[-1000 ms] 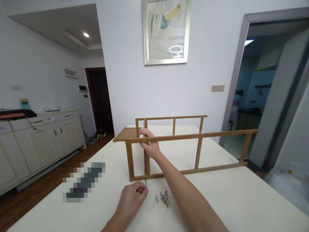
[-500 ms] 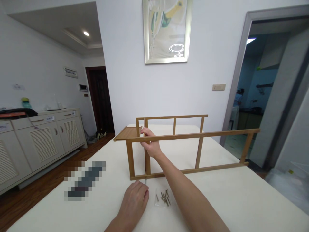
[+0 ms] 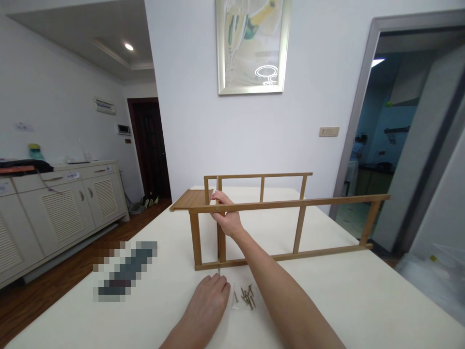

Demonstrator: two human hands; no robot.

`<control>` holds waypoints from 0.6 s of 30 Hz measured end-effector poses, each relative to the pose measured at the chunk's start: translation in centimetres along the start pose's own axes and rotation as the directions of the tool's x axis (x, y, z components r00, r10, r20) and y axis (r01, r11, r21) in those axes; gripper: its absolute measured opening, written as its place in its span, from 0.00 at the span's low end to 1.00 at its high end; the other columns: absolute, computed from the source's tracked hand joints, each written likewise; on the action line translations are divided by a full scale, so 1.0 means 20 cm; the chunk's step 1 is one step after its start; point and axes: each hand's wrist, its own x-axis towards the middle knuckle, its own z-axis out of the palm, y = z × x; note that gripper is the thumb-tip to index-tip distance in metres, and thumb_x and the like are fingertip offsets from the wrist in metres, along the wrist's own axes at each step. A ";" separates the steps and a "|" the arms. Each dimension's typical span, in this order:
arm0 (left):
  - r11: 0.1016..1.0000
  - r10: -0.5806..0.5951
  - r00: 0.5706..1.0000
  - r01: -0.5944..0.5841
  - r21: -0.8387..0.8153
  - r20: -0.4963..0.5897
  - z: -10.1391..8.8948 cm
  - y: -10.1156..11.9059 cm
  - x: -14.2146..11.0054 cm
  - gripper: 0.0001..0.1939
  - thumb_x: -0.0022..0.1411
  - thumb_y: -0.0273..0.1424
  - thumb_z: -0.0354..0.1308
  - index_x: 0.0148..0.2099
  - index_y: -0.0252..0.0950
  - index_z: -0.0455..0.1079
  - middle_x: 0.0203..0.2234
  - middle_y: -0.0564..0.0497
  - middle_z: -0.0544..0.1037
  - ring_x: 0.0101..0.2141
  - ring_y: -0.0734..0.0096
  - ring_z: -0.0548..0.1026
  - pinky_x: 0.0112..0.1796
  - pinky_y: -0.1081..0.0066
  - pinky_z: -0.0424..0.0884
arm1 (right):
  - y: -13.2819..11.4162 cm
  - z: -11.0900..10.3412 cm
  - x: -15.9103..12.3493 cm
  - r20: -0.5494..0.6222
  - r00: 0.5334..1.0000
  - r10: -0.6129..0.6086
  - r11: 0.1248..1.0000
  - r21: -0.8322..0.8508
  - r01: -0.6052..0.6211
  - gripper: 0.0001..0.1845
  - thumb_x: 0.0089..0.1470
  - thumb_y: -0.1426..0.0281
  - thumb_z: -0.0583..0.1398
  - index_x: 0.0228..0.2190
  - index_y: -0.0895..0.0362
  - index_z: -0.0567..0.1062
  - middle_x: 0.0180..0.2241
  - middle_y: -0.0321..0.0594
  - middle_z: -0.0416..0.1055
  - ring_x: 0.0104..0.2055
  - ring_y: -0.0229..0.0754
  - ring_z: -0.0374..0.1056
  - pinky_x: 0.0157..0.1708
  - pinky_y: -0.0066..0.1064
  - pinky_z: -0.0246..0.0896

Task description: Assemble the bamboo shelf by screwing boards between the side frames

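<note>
A wooden rack (image 3: 267, 205) lies on its side, made of long rails joined by short cross bars. My right hand (image 3: 228, 220) reaches over and is closed around its wooden crosspiece and near upper rail. Close to the rack's bottom rail, my left hand (image 3: 210, 295) is closed, knuckles up. A thin metal shank (image 3: 219, 272) shows between its fingertips and the rail; the rest is hidden, so its kind is unclear. Just right of that hand, several brass-coloured screws (image 3: 249, 296) lie on a small clear plastic bag (image 3: 235, 304).
All this rests on a white table (image 3: 345, 295). A slatted wooden panel (image 3: 192, 199) adjoins the rack's left end. A dark, pixelated long object (image 3: 127, 271) lies at left. Beyond stand a white cabinet (image 3: 65, 208) and a doorway, with clear plastic wrapping (image 3: 432, 286) at right.
My left hand has rolled over and shifted slightly right, its fingers now curled at the bottom rail. My right hand keeps its grip, and the rack stays in place.
</note>
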 end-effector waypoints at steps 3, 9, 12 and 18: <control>0.999 0.019 1.000 -0.020 0.035 0.009 0.01 0.02 0.00 0.12 0.59 0.14 0.50 0.36 0.33 0.71 0.31 0.46 0.75 0.34 0.64 0.73 0.39 0.65 0.68 | 0.00 0.00 0.00 -0.006 1.000 0.005 1.000 -0.003 -0.005 0.17 0.47 0.71 0.61 0.42 0.50 0.72 0.49 0.41 0.70 0.59 0.50 0.61 0.57 0.45 0.57; 0.991 -0.026 0.999 0.020 -0.135 -0.039 0.01 -0.02 0.00 0.14 0.59 0.13 0.49 0.33 0.35 0.71 0.30 0.48 0.75 0.34 0.65 0.73 0.35 0.68 0.69 | 0.00 0.00 0.00 -0.002 1.000 0.018 1.000 -0.013 -0.018 0.16 0.47 0.71 0.61 0.41 0.50 0.72 0.48 0.40 0.71 0.58 0.50 0.62 0.56 0.45 0.59; 0.975 -0.036 0.996 0.018 -0.224 -0.076 0.00 -0.05 -0.01 0.16 0.62 0.15 0.47 0.32 0.36 0.73 0.29 0.49 0.75 0.33 0.66 0.74 0.35 0.69 0.70 | -0.01 0.00 -0.01 -0.009 1.000 0.021 1.000 -0.011 -0.021 0.16 0.48 0.71 0.62 0.41 0.50 0.72 0.49 0.41 0.71 0.59 0.50 0.61 0.55 0.44 0.59; 0.888 -0.077 0.988 0.006 -0.460 -0.135 -0.03 -0.02 -0.02 0.15 0.63 0.19 0.47 0.37 0.36 0.75 0.29 0.49 0.78 0.33 0.67 0.75 0.35 0.69 0.71 | -0.01 0.00 0.00 -0.005 1.000 0.009 1.000 0.001 -0.009 0.16 0.47 0.71 0.61 0.41 0.50 0.72 0.48 0.41 0.70 0.59 0.50 0.61 0.55 0.45 0.59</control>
